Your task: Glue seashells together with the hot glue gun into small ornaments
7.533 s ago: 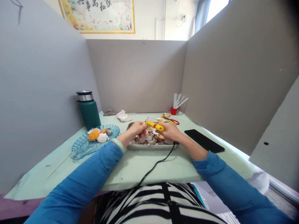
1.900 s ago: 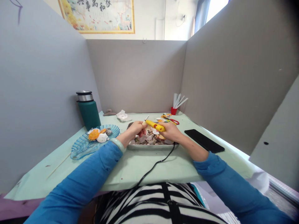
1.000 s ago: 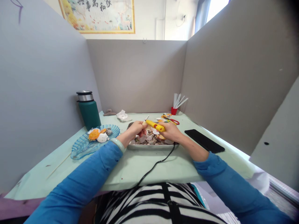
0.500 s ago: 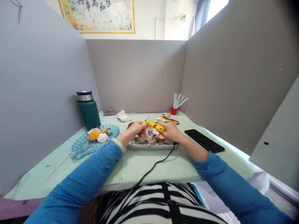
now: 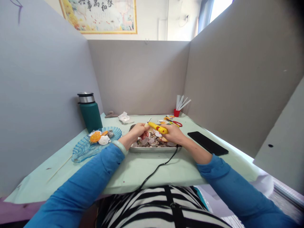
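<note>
My right hand (image 5: 174, 133) is closed around a yellow glue gun (image 5: 157, 127), whose black cord (image 5: 156, 169) runs down over the table's front edge. A thin whitish stick shows at the gun's far left end. My left hand (image 5: 140, 131) pinches a small pale shell (image 5: 147, 126) against that end; fingers partly hide it, and I cannot tell whether the two touch. Both hands are above a metal tray (image 5: 155, 150) filled with loose shells (image 5: 152, 142).
To the left, a blue glass dish (image 5: 82, 153) carries orange and white shells, with a green bottle (image 5: 90, 114) behind. A black phone (image 5: 207, 143) lies at right. Farther back are red-handled scissors (image 5: 177, 123), a red cup (image 5: 176, 113) of white sticks and crumpled paper (image 5: 124, 117).
Almost nothing differs. Both hands keep their place over the tray, with only a very slight shift of the fingers around the shell.
</note>
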`<state>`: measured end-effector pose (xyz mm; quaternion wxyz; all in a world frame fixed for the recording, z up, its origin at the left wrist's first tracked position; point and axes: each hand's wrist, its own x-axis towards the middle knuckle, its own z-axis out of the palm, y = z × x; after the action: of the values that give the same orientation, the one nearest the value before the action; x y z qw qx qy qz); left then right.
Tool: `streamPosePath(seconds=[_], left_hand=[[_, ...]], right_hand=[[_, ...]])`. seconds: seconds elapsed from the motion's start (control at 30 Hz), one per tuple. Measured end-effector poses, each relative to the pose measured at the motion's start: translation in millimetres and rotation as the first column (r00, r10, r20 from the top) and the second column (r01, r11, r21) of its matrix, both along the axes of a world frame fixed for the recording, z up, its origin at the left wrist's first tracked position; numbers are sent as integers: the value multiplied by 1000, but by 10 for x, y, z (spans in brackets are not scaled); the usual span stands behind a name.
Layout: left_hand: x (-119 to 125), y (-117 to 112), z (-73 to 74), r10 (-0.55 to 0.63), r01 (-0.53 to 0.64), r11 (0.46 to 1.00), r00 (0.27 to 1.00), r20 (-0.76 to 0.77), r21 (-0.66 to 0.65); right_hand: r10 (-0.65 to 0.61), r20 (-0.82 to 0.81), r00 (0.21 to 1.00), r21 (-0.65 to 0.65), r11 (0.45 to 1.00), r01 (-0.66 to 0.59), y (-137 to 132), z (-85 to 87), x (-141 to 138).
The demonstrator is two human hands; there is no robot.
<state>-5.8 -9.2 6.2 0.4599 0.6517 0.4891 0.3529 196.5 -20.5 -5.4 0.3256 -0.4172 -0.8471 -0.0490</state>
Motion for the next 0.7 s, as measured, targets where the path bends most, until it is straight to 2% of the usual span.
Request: streamPosePath(seconds=[0.7], left_hand=[[-11, 30, -29, -15, 16, 1000, 1000, -20, 27]], right_hand=[[-6, 17, 1000, 7, 1000, 5, 14, -4, 6]])
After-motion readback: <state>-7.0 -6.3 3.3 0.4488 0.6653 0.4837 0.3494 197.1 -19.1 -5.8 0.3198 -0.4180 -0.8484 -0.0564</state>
